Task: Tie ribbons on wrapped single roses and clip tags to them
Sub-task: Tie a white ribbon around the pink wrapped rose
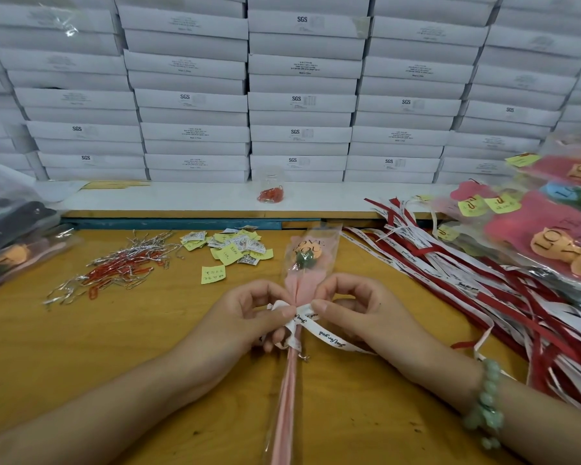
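Observation:
A single wrapped rose (303,263) in clear film with pink paper lies lengthwise on the wooden table (81,347), its stem pointing toward me. A white printed ribbon (329,337) is wound round the neck of the wrap. My left hand (249,317) pinches the ribbon on the left side of the knot. On the right side, my right hand (356,313) pinches the ribbon, whose loose tail trails toward the right. Yellow and white tags (228,250) lie scattered beyond the hands. Red and silver paper clips (121,266) sit in a heap to the left.
A pile of red and white ribbons (483,280) fans across the right side. Finished wrapped roses (550,236) are stacked at the far right, more bagged ones (10,236) at the far left. A small bag of red clips (270,193) sits on the white ledge before stacked white boxes (299,95).

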`<state>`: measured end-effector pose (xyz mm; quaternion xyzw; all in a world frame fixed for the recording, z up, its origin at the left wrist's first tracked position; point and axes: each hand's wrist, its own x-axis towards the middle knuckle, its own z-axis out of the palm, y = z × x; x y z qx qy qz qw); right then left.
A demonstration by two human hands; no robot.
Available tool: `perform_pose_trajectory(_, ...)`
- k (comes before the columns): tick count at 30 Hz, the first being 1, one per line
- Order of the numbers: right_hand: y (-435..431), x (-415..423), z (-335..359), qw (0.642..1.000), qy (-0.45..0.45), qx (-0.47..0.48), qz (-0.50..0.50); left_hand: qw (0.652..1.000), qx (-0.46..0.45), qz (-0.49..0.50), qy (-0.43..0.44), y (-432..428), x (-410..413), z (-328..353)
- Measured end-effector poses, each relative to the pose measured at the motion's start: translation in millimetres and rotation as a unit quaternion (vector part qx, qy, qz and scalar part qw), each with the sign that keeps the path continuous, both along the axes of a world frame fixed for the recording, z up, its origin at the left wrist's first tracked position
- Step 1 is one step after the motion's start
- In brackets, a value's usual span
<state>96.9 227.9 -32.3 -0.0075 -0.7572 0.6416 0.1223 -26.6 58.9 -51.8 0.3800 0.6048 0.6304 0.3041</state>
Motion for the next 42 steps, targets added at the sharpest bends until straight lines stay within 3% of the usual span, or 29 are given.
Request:
perform_pose_trajectory(5, -3.2, 1.0, 1.3, 0.997, 0.065, 0.048, -0.021, 1.000, 0.005, 0.010, -0.023, -1.3, 2.3, 2.2)
perform_pose_trajectory(14, -9.8, 4.2, -1.6, 0.954, 0.122, 0.273, -0.036, 0.999, 0.007, 0.030, -0.017, -2.5, 6.5, 6.0)
perform_pose_trajectory(20, -8.0, 1.4, -1.4, 0.947, 0.118, 0.289, -0.071, 0.999, 0.005, 0.045, 0.007, -2.1, 11.3, 9.5)
perform_pose_trajectory(26, -8.8, -0.3, -4.2, 0.965, 0.083, 0.247, -0.039, 0.998, 0.015, 0.032, 0.043, -3.2, 13.8, 11.0)
perform_pose_trajectory(38, -11.5, -0.7, -5.9, 0.953, 0.062, 0.294, -0.041, 0.994, 0.033, 0.031, 0.100, -2.2, 17.3, 12.7)
perform_pose_trajectory(42, -10.1, -0.8, -5.7, 0.963, 0.048, 0.260, -0.042, 0.990, 0.028, 0.044, 0.130, -2.4, 16.6, 12.6)
